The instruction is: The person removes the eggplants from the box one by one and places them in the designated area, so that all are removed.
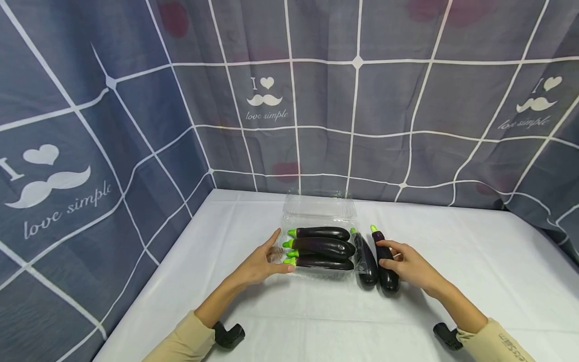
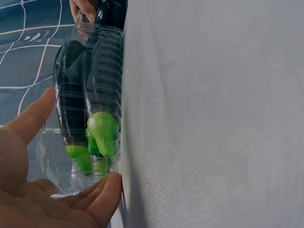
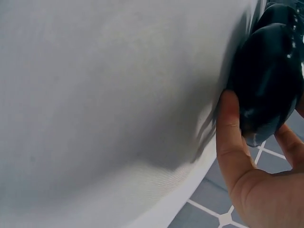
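Note:
In the head view a clear plastic clamshell box (image 1: 321, 274) holds several dark eggplants (image 1: 321, 246) with bright green stems, lying crosswise. My left hand (image 1: 260, 261) spans the box's left end, thumb at the front corner and a finger at the back corner. The left wrist view shows its fingertips against the ribbed plastic (image 2: 107, 61). Right of the box, one eggplant (image 1: 367, 266) lies close along its edge. My right hand (image 1: 409, 264) grips another eggplant (image 1: 387, 274) beside that one, between thumb and fingers; the eggplant's rounded end (image 3: 268, 80) fills the right wrist view's upper right.
The box's transparent lid (image 1: 318, 206) is raised toward the back. A white cloth covers the table (image 1: 316, 322). Grey printed curtains (image 1: 325, 100) hang behind and at the left. Black devices (image 1: 228, 336) sit at both wrists, by the beige sleeves (image 1: 185, 339).

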`<state>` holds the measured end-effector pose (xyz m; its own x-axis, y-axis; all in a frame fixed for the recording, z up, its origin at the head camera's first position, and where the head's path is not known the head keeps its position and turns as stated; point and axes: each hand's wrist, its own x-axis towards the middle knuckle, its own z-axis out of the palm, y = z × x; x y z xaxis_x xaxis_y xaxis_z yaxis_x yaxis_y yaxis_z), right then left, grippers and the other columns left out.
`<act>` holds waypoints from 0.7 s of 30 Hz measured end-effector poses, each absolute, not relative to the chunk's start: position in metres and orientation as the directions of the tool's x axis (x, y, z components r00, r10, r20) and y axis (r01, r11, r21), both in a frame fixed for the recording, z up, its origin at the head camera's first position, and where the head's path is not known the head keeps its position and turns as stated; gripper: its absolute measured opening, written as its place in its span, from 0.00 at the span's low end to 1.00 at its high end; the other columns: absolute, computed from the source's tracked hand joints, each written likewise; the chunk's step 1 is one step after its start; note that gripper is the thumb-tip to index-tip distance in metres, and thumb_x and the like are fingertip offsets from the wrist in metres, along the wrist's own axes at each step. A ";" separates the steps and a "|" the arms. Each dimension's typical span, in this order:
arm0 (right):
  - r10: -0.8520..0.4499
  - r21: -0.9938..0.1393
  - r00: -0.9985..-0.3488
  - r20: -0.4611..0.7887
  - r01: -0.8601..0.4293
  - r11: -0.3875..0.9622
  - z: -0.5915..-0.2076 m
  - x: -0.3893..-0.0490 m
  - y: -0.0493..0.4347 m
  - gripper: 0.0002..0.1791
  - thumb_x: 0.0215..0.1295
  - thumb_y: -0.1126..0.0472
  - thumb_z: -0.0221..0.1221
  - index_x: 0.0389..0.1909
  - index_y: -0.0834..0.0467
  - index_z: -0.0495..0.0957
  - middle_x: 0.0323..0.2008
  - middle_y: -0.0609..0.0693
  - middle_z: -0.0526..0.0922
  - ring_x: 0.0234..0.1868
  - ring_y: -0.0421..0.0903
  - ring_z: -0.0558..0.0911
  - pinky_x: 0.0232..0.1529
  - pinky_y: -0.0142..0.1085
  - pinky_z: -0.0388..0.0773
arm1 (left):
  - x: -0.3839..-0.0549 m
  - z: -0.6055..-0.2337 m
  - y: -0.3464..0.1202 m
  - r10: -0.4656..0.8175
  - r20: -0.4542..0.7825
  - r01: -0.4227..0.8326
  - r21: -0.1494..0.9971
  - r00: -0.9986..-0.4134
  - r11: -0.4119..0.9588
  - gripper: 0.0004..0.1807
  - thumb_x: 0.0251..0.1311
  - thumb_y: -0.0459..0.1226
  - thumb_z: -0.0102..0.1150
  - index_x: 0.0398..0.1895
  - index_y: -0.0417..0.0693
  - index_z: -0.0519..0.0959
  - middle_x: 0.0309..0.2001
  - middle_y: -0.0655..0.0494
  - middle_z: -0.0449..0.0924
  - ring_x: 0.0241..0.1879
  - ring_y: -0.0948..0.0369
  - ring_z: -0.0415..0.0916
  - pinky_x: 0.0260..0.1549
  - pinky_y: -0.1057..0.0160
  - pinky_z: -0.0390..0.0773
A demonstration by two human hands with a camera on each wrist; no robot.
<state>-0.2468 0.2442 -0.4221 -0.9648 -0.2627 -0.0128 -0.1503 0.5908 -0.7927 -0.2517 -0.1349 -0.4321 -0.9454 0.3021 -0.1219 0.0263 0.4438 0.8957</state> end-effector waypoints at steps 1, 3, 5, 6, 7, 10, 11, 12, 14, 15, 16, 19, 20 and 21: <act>-0.263 -0.792 -0.965 -0.014 -0.150 0.592 -0.422 -0.247 0.244 0.30 0.66 0.60 0.62 0.66 0.66 0.69 0.53 0.69 0.72 0.43 0.51 0.76 0.37 0.41 0.75 | -0.252 -0.432 -0.135 0.303 -0.121 0.028 0.895 -0.945 0.445 0.59 0.52 0.48 0.75 0.81 0.59 0.44 0.68 0.36 0.64 0.69 0.38 0.58 0.57 0.38 0.68; -0.262 -0.790 -0.965 -0.013 -0.151 0.594 -0.423 -0.247 0.245 0.30 0.66 0.61 0.62 0.66 0.66 0.68 0.53 0.68 0.73 0.44 0.52 0.77 0.37 0.41 0.75 | -0.251 -0.432 -0.134 0.303 -0.118 0.032 0.893 -0.946 0.448 0.59 0.52 0.48 0.75 0.81 0.59 0.44 0.68 0.36 0.63 0.69 0.38 0.58 0.57 0.38 0.68; -0.259 -0.786 -0.966 -0.009 -0.153 0.599 -0.423 -0.247 0.246 0.29 0.66 0.61 0.61 0.67 0.66 0.69 0.52 0.67 0.73 0.45 0.52 0.78 0.38 0.41 0.76 | -0.251 -0.433 -0.134 0.303 -0.117 0.034 0.893 -0.946 0.450 0.59 0.52 0.48 0.75 0.81 0.58 0.44 0.68 0.36 0.63 0.69 0.38 0.58 0.57 0.38 0.68; -0.261 -0.786 -0.965 -0.008 -0.155 0.599 -0.423 -0.247 0.246 0.29 0.67 0.61 0.61 0.67 0.66 0.68 0.52 0.67 0.73 0.45 0.53 0.78 0.38 0.41 0.76 | -0.251 -0.433 -0.134 0.301 -0.118 0.032 0.892 -0.946 0.451 0.59 0.52 0.49 0.75 0.81 0.59 0.44 0.68 0.36 0.63 0.69 0.38 0.58 0.57 0.38 0.68; -0.263 -0.786 -0.965 -0.007 -0.157 0.598 -0.422 -0.247 0.246 0.29 0.67 0.61 0.61 0.67 0.66 0.68 0.52 0.66 0.73 0.46 0.53 0.78 0.38 0.42 0.76 | -0.251 -0.433 -0.134 0.301 -0.118 0.032 0.892 -0.946 0.450 0.60 0.52 0.49 0.75 0.81 0.59 0.44 0.68 0.36 0.63 0.69 0.38 0.58 0.57 0.38 0.68; -0.263 -0.782 -0.965 0.000 -0.164 0.601 -0.422 -0.246 0.246 0.28 0.66 0.61 0.61 0.66 0.65 0.69 0.51 0.66 0.74 0.46 0.53 0.79 0.38 0.42 0.75 | -0.251 -0.433 -0.135 0.295 -0.122 0.026 0.893 -0.948 0.450 0.60 0.51 0.49 0.75 0.81 0.59 0.44 0.68 0.37 0.63 0.70 0.39 0.57 0.57 0.38 0.68; -0.263 -0.782 -0.965 0.001 -0.165 0.602 -0.421 -0.246 0.246 0.28 0.66 0.62 0.61 0.66 0.65 0.70 0.51 0.66 0.74 0.46 0.53 0.79 0.38 0.42 0.75 | -0.250 -0.433 -0.135 0.292 -0.124 0.022 0.893 -0.948 0.449 0.59 0.51 0.49 0.75 0.81 0.60 0.44 0.68 0.37 0.63 0.70 0.39 0.57 0.57 0.38 0.68; -0.263 -0.780 -0.965 0.002 -0.166 0.603 -0.421 -0.246 0.246 0.28 0.66 0.62 0.61 0.66 0.64 0.70 0.51 0.66 0.74 0.45 0.52 0.79 0.38 0.42 0.75 | -0.250 -0.432 -0.135 0.291 -0.123 0.023 0.893 -0.949 0.449 0.59 0.52 0.48 0.75 0.81 0.60 0.44 0.68 0.37 0.63 0.70 0.39 0.57 0.57 0.37 0.68; -0.261 -0.776 -0.965 0.005 -0.168 0.608 -0.421 -0.245 0.246 0.28 0.65 0.62 0.62 0.65 0.64 0.71 0.50 0.65 0.74 0.44 0.51 0.79 0.38 0.42 0.75 | -0.250 -0.432 -0.135 0.289 -0.121 0.023 0.893 -0.950 0.449 0.59 0.52 0.48 0.75 0.81 0.60 0.44 0.68 0.37 0.63 0.70 0.39 0.57 0.57 0.37 0.68; -0.258 -0.775 -0.966 0.004 -0.166 0.610 -0.421 -0.245 0.246 0.28 0.65 0.62 0.62 0.65 0.65 0.71 0.50 0.65 0.75 0.44 0.51 0.79 0.38 0.41 0.75 | -0.250 -0.432 -0.135 0.290 -0.119 0.025 0.894 -0.950 0.448 0.59 0.52 0.48 0.75 0.81 0.60 0.44 0.68 0.36 0.63 0.69 0.38 0.57 0.57 0.37 0.68; -0.256 -0.777 -0.967 0.003 -0.164 0.608 -0.422 -0.245 0.246 0.28 0.65 0.63 0.62 0.65 0.65 0.70 0.49 0.64 0.75 0.43 0.50 0.79 0.37 0.41 0.75 | -0.250 -0.432 -0.135 0.291 -0.118 0.026 0.894 -0.949 0.447 0.59 0.52 0.48 0.75 0.81 0.59 0.44 0.68 0.36 0.63 0.69 0.38 0.57 0.56 0.37 0.68; -0.256 -0.789 -0.967 0.008 -0.164 0.592 -0.422 -0.244 0.246 0.28 0.65 0.64 0.62 0.65 0.66 0.70 0.46 0.62 0.76 0.41 0.49 0.79 0.36 0.40 0.76 | -0.250 -0.432 -0.135 0.292 -0.117 0.028 0.894 -0.949 0.447 0.59 0.52 0.48 0.75 0.80 0.59 0.45 0.68 0.36 0.63 0.69 0.38 0.57 0.57 0.37 0.67; -0.257 -0.793 -0.966 0.013 -0.166 0.586 -0.423 -0.243 0.246 0.28 0.65 0.64 0.62 0.65 0.67 0.70 0.46 0.62 0.77 0.40 0.49 0.79 0.35 0.39 0.76 | -0.250 -0.432 -0.134 0.293 -0.117 0.028 0.894 -0.949 0.448 0.59 0.52 0.48 0.75 0.80 0.59 0.45 0.68 0.36 0.63 0.69 0.38 0.57 0.57 0.37 0.67; -0.258 -0.797 -0.966 0.017 -0.169 0.580 -0.423 -0.243 0.246 0.28 0.65 0.64 0.62 0.65 0.67 0.70 0.45 0.61 0.77 0.40 0.48 0.79 0.34 0.39 0.76 | -0.250 -0.432 -0.134 0.293 -0.118 0.026 0.894 -0.949 0.446 0.59 0.52 0.48 0.75 0.80 0.59 0.45 0.68 0.36 0.63 0.69 0.38 0.57 0.57 0.37 0.68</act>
